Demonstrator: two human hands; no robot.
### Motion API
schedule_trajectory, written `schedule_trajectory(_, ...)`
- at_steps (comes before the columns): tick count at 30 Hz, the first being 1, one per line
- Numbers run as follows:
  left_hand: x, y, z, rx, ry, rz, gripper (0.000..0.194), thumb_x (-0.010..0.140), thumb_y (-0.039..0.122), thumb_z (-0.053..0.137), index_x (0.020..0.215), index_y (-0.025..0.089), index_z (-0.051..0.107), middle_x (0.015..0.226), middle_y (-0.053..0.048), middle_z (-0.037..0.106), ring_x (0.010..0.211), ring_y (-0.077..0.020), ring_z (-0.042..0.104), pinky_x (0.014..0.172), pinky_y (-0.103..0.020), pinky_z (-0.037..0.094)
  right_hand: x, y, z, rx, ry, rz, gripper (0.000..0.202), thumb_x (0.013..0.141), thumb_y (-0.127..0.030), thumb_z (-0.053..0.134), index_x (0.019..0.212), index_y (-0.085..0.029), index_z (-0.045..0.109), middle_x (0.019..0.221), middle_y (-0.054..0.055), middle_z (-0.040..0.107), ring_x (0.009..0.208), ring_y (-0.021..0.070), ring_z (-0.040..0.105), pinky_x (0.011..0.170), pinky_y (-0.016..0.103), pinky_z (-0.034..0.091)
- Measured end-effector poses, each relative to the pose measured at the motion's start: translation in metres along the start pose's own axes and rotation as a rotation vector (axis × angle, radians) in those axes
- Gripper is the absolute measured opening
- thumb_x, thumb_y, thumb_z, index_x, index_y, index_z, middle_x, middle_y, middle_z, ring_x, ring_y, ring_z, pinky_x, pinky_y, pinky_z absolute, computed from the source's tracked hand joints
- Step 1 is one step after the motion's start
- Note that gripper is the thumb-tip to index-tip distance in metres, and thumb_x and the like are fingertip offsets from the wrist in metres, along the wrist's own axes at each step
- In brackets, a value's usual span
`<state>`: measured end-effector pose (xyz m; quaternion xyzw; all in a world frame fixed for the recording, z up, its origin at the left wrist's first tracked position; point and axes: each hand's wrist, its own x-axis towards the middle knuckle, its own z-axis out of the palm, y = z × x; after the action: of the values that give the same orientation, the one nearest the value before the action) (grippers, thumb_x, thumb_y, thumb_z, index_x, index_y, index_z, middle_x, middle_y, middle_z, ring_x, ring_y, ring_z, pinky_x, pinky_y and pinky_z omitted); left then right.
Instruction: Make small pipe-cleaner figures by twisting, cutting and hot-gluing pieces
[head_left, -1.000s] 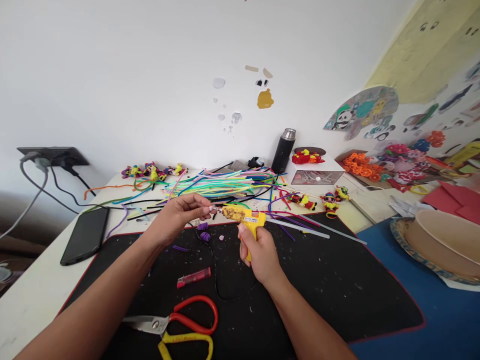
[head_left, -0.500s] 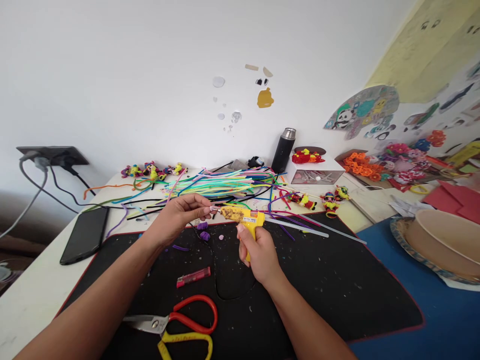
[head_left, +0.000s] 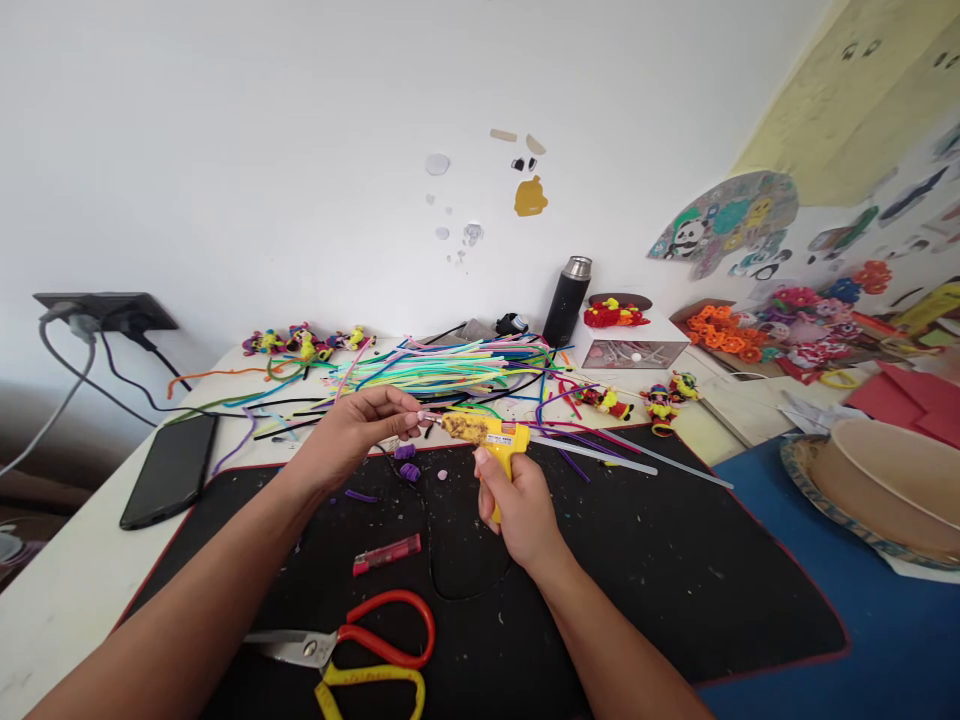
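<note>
My right hand (head_left: 519,508) is wrapped round the handle of a yellow hot glue gun (head_left: 491,433), whose stained nozzle end points left. A clear glue stick (head_left: 592,455) sticks out of its back. At the nozzle tip, my left hand (head_left: 379,418) pinches something tiny and pale between thumb and fingertips; its kind is too small to make out. Below the hands, two purple coiled pieces (head_left: 409,470) and a small pale pink bit (head_left: 442,475) lie on the black mat (head_left: 630,570).
Scissors (head_left: 330,650) with red and yellow handles and a red lighter (head_left: 387,554) lie nearer me. Behind are piled pipe cleaners (head_left: 442,365), a black flask (head_left: 568,300) and small figures (head_left: 660,405). A phone (head_left: 169,470) lies left, a bowl (head_left: 892,480) right.
</note>
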<state>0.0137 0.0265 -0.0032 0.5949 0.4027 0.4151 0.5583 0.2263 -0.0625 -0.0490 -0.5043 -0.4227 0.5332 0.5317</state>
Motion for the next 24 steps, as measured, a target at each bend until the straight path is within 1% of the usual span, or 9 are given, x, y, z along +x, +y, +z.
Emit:
schedule_trajectory(9,-0.0001,-0.0005,0.0001,0.015,-0.006,-0.007,0.032,0.072,0.046,0.095,0.083,0.02,0.08,0.08,-0.003,0.076,0.071,-0.0172,0.065,0.07,-0.029,0.052,-0.0006,-0.0033,0.0009,0.034,-0.002,0.007,0.058,0.083,-0.077,0.07,0.072,-0.022,0.056,0.04,-0.007,0.048,0.032,0.0088,0.038,0.036,0.022,0.029)
schedule_trajectory(13,-0.0002,-0.0019,-0.0006,0.014,-0.02,-0.004,0.031,0.074,0.046,0.095,0.084,0.021,0.081,0.083,-0.004,0.077,0.073,-0.0172,0.066,0.071,-0.029,0.052,-0.0005,-0.0037,0.0008,0.032,0.002,0.01,0.057,0.083,-0.076,0.07,0.072,-0.022,0.056,0.04,-0.007,0.048,0.032,0.0089,0.038,0.036,0.022,0.028)
schedule_trajectory(20,-0.0004,-0.0004,0.0004,0.046,-0.005,0.003,0.033,0.073,0.049,0.094,0.083,0.021,0.08,0.082,-0.004,0.078,0.072,-0.0189,0.067,0.071,-0.03,0.053,-0.0004,-0.0039,0.0002,0.032,-0.005,0.023,0.057,0.082,-0.076,0.07,0.073,-0.022,0.056,0.04,-0.007,0.048,0.032,0.0094,0.038,0.035,0.022,0.028)
schedule_trajectory(24,-0.0001,-0.0012,-0.0005,0.021,0.0,-0.002,0.033,0.072,0.048,0.095,0.083,0.021,0.08,0.081,-0.004,0.078,0.071,-0.0184,0.067,0.07,-0.03,0.053,-0.0001,-0.0017,-0.0003,0.018,-0.005,0.012,0.057,0.084,-0.076,0.069,0.072,-0.022,0.056,0.04,-0.007,0.048,0.032,0.0094,0.038,0.036,0.023,0.028)
